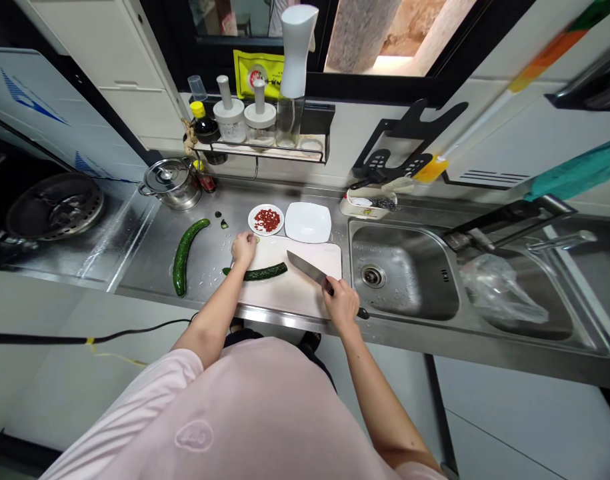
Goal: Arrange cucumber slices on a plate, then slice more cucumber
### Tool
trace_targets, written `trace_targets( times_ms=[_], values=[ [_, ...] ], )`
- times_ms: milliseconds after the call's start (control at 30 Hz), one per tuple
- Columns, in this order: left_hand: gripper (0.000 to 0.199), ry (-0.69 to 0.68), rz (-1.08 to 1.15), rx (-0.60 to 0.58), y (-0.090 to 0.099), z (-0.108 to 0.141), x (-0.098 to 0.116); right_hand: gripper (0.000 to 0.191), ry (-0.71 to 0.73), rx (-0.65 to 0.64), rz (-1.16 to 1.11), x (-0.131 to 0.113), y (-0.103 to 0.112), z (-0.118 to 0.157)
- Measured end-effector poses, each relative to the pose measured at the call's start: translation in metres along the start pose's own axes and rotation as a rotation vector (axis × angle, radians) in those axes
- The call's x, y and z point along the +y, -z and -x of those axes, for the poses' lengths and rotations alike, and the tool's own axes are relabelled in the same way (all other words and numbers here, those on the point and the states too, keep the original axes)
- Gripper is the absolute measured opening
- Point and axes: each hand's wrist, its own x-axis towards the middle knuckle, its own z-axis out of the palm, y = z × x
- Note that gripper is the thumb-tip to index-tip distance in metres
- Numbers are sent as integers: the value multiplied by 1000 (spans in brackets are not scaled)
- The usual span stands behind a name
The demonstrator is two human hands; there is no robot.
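My right hand [341, 301] is wrapped round the black handle of a kitchen knife [307, 269], its blade over the right part of the white cutting board [289, 294]. At the board's upper left, my left hand [244, 249] has its fingers pinched together by a small pale green piece [257, 239]. Below that hand a dark green cucumber [267, 272] lies across the board, its left end passing behind my wrist. A second, whole cucumber [185, 257] rests on the steel counter to the left. Small dark cut bits [223, 224] lie between it and a plate.
Behind the board stand a plate of red pieces [267, 220] and a white square dish [308, 223]. The sink [405, 270] is at the right, a lidded pot [172, 183] at the back left. A jar shelf [265, 152] hangs above the counter.
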Motion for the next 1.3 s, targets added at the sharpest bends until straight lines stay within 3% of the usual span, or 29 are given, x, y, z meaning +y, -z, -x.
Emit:
trace_targets(
  times_ms=[100,300,500,733,1033,1300],
  values=[
    [24,-89,98,38,3,17,-1,34,-14,93,-174,0,-1,0],
    [21,-383,206,-8,11,63,-10,38,-33,280,-479,-5,2,-5],
    [21,-551,176,-45,18,94,-15,38,-69,333,-603,-10,-4,-3],
    [21,-612,154,-49,17,94,-8,37,-40,163,-574,-20,-11,-5],
    [23,-781,88,-124,4,88,3,32,44,-74,-304,-33,-3,-16],
    [26,-812,25,-165,-9,86,1,29,72,-358,11,-47,11,-19]
  ],
)
